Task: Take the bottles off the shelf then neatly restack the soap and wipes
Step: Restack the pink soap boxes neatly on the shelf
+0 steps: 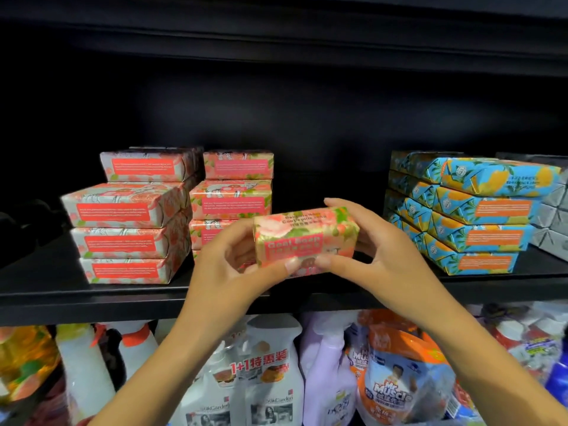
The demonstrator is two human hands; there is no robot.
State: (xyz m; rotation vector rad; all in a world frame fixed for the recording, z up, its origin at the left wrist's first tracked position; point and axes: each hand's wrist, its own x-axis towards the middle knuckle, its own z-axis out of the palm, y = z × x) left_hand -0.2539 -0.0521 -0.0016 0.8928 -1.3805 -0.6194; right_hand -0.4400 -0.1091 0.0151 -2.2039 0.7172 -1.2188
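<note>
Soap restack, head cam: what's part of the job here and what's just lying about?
Job: Goat Soap bar, held by left hand and right hand; pink soap stacks; blue-orange soap stacks; grey packs at far right; upper shelf.
Lying about: white bottles, lilac bottle, Mr Muscle pouch, all on the shelf below.

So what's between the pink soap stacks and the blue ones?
In the head view that shelf stretch is bare; only the goat soap bar, gripped by left hand and right hand, hovers before it.
</note>
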